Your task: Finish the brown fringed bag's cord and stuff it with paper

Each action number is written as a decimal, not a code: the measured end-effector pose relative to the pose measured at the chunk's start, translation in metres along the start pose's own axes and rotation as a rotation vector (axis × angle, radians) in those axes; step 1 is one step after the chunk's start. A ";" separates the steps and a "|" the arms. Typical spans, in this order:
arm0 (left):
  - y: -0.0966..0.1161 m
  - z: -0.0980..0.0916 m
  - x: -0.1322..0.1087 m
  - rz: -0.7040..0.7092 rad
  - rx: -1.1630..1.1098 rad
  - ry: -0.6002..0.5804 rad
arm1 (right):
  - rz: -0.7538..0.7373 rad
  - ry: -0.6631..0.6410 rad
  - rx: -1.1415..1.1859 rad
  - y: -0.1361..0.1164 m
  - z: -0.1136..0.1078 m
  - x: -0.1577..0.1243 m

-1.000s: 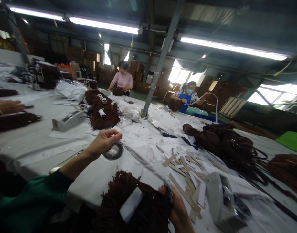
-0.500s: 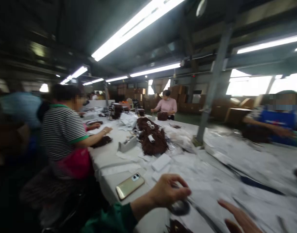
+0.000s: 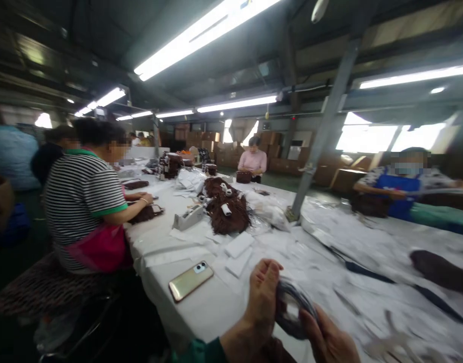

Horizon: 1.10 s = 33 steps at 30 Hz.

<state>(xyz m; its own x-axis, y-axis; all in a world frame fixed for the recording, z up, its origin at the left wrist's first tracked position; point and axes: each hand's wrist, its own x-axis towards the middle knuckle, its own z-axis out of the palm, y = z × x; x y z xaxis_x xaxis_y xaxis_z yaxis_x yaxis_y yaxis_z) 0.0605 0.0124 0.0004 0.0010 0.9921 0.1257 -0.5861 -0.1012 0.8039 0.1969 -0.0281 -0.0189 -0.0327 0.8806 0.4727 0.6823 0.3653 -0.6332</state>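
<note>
Currently, a grey ring-shaped coil (image 3: 297,291) is gripped by its rim from both sides, by the left hand (image 3: 262,287) and the right hand (image 3: 331,330), and is held over the near part of the worktop (image 3: 201,312). To its left, a gold phone (image 3: 191,281) is laid flat. Farther on, a grey dispenser (image 3: 188,218) is placed beside a brown fringed pile (image 3: 229,217); beyond, a person in pink (image 3: 253,161) is seen.
</note>
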 end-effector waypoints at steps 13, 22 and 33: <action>-0.001 -0.004 -0.026 -0.114 0.282 -0.362 | 0.055 -0.210 -0.009 0.000 -0.018 -0.038; -0.035 -0.010 -0.026 -0.214 0.360 -0.538 | 0.105 -0.276 -0.302 0.023 -0.033 -0.058; -0.057 -0.004 -0.039 -0.252 0.157 -0.307 | 0.198 -0.322 -0.026 0.025 -0.032 -0.063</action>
<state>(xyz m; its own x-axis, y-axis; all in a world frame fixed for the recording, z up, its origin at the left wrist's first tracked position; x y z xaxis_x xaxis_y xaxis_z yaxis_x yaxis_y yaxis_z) 0.0905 -0.0201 -0.0530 0.3832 0.9216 0.0622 -0.4063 0.1077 0.9074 0.2400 -0.0840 -0.0449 -0.1231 0.9847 0.1230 0.7169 0.1740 -0.6751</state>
